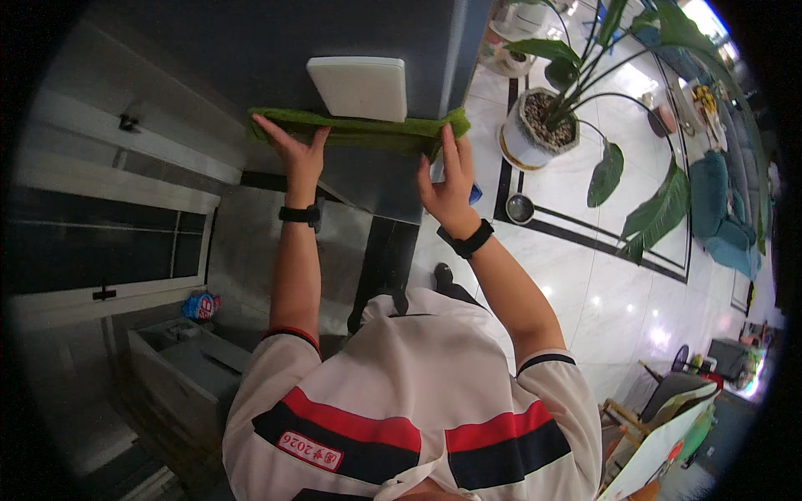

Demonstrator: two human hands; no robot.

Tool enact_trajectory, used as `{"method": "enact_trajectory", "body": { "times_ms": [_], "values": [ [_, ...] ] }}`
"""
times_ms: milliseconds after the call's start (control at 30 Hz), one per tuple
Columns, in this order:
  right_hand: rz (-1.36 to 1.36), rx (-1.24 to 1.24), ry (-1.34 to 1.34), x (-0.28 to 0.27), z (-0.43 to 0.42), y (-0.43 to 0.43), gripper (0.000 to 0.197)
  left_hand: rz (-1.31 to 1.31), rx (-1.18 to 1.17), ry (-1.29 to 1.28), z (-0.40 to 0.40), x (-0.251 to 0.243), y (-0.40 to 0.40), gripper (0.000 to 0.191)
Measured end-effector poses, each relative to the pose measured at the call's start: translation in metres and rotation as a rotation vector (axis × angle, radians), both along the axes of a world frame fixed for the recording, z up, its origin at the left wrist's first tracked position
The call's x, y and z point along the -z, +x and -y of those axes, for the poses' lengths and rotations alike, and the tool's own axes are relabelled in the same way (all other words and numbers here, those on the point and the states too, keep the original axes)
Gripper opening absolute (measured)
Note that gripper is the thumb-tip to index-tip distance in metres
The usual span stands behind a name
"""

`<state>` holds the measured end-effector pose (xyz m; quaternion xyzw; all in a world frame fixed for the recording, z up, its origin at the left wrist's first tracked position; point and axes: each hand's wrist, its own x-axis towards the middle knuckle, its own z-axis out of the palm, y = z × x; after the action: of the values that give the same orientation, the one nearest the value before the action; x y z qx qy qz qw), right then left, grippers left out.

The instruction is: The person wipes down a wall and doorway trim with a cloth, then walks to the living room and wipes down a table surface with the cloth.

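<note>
A long folded green cloth [369,133] stretches between my two hands, against a dark grey panel [250,56]. Its left end lies under the fingers of my left hand [299,153], whose thumb and fingers are spread. The fingers of my right hand [448,178] are on the cloth near its right end, thumb below. A white rectangular box-like object [363,87] sits just beyond the middle of the cloth, close to its edge; whether they touch is unclear. I wear a black band on each wrist.
A potted plant [539,128] stands on the tiled floor to the right, with a small round bowl [519,208] nearby. A teal sofa [720,206] is farther right, a chair [667,394] at lower right. A grey cabinet [188,369] and a window [106,244] are on the left.
</note>
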<state>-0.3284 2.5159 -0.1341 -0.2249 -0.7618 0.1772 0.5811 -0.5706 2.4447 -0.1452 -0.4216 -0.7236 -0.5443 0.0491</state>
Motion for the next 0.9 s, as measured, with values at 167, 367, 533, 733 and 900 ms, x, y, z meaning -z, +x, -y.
{"method": "enact_trajectory", "body": {
  "times_ms": [167, 367, 533, 733, 900],
  "values": [
    [0.08, -0.014, -0.144, 0.043, 0.009, 0.011, 0.063, 0.103, 0.01, -0.108, 0.006, 0.049, 0.03, 0.117],
    [0.211, -0.023, -0.244, 0.068, 0.011, 0.018, 0.067, 0.011, 0.075, -0.283, 0.017, 0.063, 0.061, 0.102],
    [0.219, 0.054, -0.091, 0.03, 0.001, 0.008, 0.074, -0.254, 0.15, -0.246, 0.018, 0.047, 0.076, 0.089],
    [0.131, 0.062, 0.014, -0.011, -0.028, -0.004, 0.082, -0.397, 0.298, -0.243, 0.01, 0.03, 0.094, 0.083],
    [-0.055, -0.037, -0.042, -0.025, -0.056, -0.002, 0.086, -0.393, 0.242, -0.169, 0.016, 0.015, 0.107, 0.074]
  ]
}}
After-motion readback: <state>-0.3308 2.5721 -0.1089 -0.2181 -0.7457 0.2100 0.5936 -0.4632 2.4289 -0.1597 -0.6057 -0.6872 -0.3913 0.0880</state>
